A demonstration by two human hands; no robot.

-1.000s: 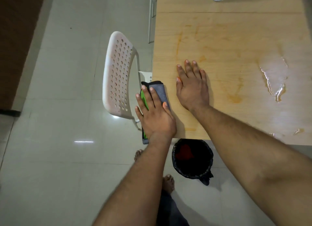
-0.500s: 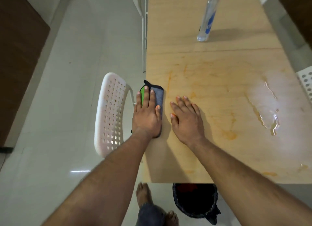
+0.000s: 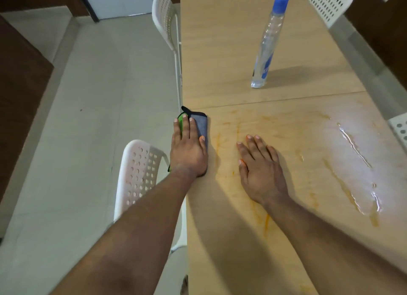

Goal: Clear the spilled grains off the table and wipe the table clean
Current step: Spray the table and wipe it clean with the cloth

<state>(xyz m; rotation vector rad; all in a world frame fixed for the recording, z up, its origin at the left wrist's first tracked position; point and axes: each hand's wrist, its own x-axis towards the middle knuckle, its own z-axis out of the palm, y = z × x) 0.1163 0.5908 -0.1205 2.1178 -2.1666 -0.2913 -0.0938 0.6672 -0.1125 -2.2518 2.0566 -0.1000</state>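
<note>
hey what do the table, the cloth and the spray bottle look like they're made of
Table: pale wood or wood laminate, smooth; grain lines and a sheen where wet.
Cloth: soft grey and green fabric, likely microfibre, folded with a dark edge.
Spray bottle: clear plastic, see-through body, blue nozzle.

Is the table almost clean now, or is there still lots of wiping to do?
No grains show on the table, so that part looks done. Wiping is underway: the left hand presses a folded cloth flat at the table's left edge, while the right hand rests flat beside it. Still left: orange streaks and the wet patch on the right. The spray bottle stands farther back.
</note>
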